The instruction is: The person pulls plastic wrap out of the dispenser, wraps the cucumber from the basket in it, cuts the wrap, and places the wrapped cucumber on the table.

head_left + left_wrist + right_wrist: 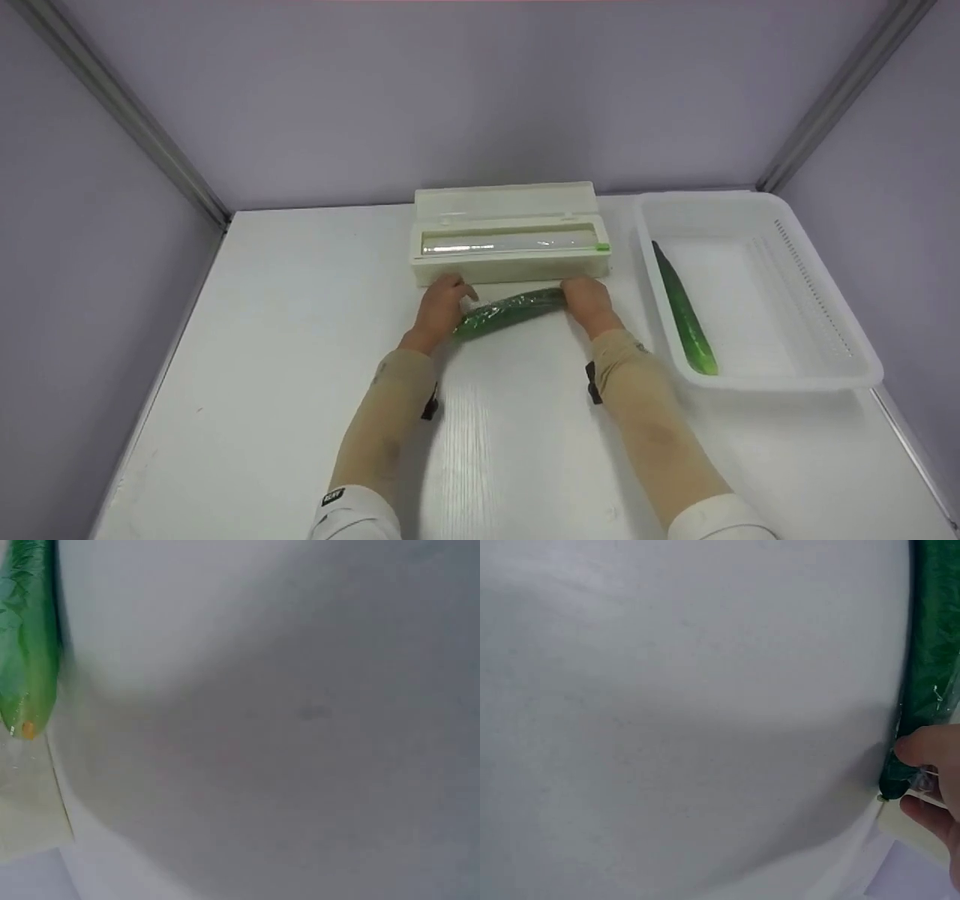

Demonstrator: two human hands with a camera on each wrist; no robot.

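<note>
We hold a cucumber (510, 310) by its two ends, just in front of the wrap box (508, 241), which serves as our landmark on the white table (300, 315). The cucumber lies nearly parallel to the box's front wall, tilted a little so its left end sits farther from the box than its right end. Crinkled clear film covers it, and holding it at the ends leaves the wrapped middle free of our fingers.

Our left hand (442, 303) curls over the left end, fingers bent round it where a loose tuft of film shows pale beside the fingertips. Our right hand (589, 297) closes on the right end; in the right wrist view its fingers (930, 750) pinch the dark tip (897, 778) with wisps of film about it. In the left wrist view we see only the filmed left end (28, 637) with its orange-tinged tip, and no fingers, so that view cannot tell us how the left hand lies.

The box stands open, its lid tipped back away from us, the roll (502, 243) lying along its trough and a green slider (602, 247) at its right end. Keeping the cucumber close before the box puts it where the film comes out.

Right of the box sits a white tray (825, 375), and in it a second, bare cucumber (686, 319) lies lengthwise along the left wall, well apart from our hands.
</note>
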